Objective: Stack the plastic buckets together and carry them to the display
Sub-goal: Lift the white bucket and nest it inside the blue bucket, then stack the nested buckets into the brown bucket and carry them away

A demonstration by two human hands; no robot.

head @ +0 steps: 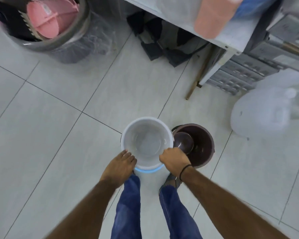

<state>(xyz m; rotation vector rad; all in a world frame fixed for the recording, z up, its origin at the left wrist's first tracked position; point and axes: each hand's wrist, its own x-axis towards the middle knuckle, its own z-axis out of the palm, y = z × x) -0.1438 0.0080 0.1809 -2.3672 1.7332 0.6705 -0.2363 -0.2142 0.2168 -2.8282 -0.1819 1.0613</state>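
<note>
A white plastic bucket (147,128) stands upright in front of my feet, seen from above. A light blue rim (148,170) shows just under its near edge, so it seems to sit in a blue bucket. My left hand (121,165) grips the near left rim. My right hand (173,159) holds the near right rim, with a black band on its wrist. Touching the white bucket on the right is a dark brown bucket (202,147) on the floor, with a small dark bowl (183,142) inside it.
A large grey bin (62,44) holding pink plastic items (48,18) stands at the far left. A white shelf (219,42) with wrapped goods runs along the top right, grey drawer units (238,75) beside it. A wooden stick (198,75) leans there. A clear-wrapped bundle (266,107) lies right.
</note>
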